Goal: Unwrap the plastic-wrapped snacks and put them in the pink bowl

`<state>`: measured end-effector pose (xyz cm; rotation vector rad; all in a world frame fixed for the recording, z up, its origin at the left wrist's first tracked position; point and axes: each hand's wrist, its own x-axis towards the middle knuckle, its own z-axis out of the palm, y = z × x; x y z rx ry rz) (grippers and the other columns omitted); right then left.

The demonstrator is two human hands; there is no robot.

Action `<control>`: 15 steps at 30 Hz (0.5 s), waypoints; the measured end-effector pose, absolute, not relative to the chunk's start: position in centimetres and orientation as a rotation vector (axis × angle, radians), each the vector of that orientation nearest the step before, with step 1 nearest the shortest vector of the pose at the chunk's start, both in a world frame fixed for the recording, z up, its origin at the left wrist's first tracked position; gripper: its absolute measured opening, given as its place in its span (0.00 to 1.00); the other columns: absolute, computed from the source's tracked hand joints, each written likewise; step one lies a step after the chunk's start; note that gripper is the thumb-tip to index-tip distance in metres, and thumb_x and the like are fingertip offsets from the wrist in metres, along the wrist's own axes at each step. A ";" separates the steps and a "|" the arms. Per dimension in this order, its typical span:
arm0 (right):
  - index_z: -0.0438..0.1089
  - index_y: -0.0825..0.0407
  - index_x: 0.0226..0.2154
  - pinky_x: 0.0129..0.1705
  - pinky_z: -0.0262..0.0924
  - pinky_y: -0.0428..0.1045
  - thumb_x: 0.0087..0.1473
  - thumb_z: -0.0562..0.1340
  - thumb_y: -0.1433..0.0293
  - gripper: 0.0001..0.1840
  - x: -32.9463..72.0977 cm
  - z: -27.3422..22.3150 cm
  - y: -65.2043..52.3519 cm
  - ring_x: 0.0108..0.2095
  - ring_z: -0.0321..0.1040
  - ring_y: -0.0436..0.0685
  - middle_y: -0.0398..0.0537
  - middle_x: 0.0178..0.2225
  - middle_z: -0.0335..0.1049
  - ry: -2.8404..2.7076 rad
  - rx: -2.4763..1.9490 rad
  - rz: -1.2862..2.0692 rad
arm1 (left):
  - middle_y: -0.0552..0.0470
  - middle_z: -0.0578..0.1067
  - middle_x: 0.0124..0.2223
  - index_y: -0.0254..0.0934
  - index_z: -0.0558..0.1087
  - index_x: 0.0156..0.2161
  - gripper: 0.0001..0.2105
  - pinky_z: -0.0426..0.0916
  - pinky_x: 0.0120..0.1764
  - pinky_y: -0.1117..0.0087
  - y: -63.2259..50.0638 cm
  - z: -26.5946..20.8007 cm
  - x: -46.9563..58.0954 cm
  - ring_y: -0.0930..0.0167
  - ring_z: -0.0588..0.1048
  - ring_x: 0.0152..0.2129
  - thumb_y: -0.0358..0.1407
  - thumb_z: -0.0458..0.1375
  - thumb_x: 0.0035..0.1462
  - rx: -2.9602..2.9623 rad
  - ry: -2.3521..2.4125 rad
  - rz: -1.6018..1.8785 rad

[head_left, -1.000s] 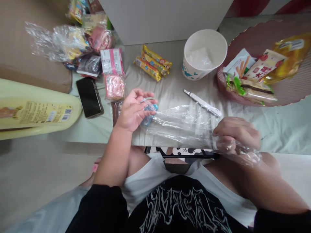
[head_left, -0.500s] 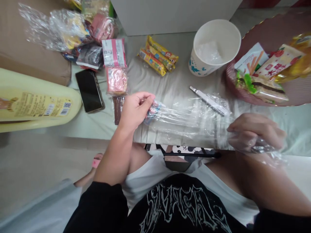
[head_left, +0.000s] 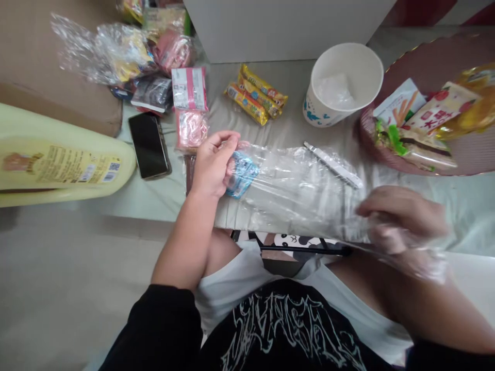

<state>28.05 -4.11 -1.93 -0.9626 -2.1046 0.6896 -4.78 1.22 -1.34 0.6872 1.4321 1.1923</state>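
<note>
A long clear plastic bag (head_left: 294,190) is stretched between my two hands, low over the cloth-covered table. My left hand (head_left: 214,162) pinches its left end, where a blue packet (head_left: 244,174) shows under the film beside my fingers. At the other end my right hand (head_left: 402,211), blurred by motion, is closed round the bunched plastic, and a loose part of it hangs below the fist. Just behind the bag's right half lies a white pen-like tool (head_left: 333,165), partly against the film.
Behind the bag are yellow snack packs (head_left: 255,95) and a paper tub (head_left: 342,82) with clear plastic inside. A pink tray (head_left: 475,149) of snacks stands right. To the left are a phone (head_left: 150,146), a yellow bottle (head_left: 69,154), pink packets (head_left: 189,88) and a wrapped pile (head_left: 127,51).
The blue packet shows more fully beside my left hand, and the bag is spread wider. My right hand has shifted slightly left. The view has moved a little.
</note>
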 end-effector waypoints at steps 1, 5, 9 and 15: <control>0.75 0.41 0.49 0.29 0.68 0.51 0.63 0.56 0.44 0.25 27.8 -1.3 -3.8 0.25 0.74 0.55 0.43 0.25 0.74 -2.160 -0.858 0.798 | 0.59 0.78 0.28 0.39 0.74 0.36 0.09 0.46 0.11 0.79 1.2 -1.3 -5.0 0.85 0.56 0.08 0.39 0.68 0.58 0.696 1.392 1.197; 0.70 0.45 0.61 0.46 0.74 0.54 0.60 0.50 0.34 0.43 27.4 -0.3 -2.3 0.46 0.79 0.60 0.54 0.46 0.80 -2.127 -0.498 1.479 | 0.59 0.78 0.27 0.41 0.74 0.36 0.13 0.47 0.10 0.79 0.8 -1.3 -5.5 0.85 0.55 0.07 0.45 0.70 0.55 0.748 1.215 1.197; 0.75 0.44 0.56 0.45 0.72 0.55 0.66 0.58 0.51 0.24 28.4 -1.2 -1.4 0.40 0.75 0.57 0.48 0.37 0.75 -1.578 -0.415 1.517 | 0.58 0.78 0.26 0.40 0.75 0.36 0.19 0.44 0.08 0.79 0.6 -1.3 -5.6 0.86 0.53 0.06 0.50 0.73 0.48 0.806 1.002 1.069; 0.78 0.39 0.46 0.35 0.73 0.57 0.63 0.57 0.53 0.18 29.4 -0.9 -0.4 0.30 0.71 0.57 0.43 0.26 0.66 -1.444 -0.199 1.866 | 0.61 0.68 0.18 0.40 0.72 0.35 0.24 0.36 0.09 0.79 -0.1 -2.1 -5.7 0.86 0.49 0.04 0.57 0.71 0.48 0.857 0.887 0.939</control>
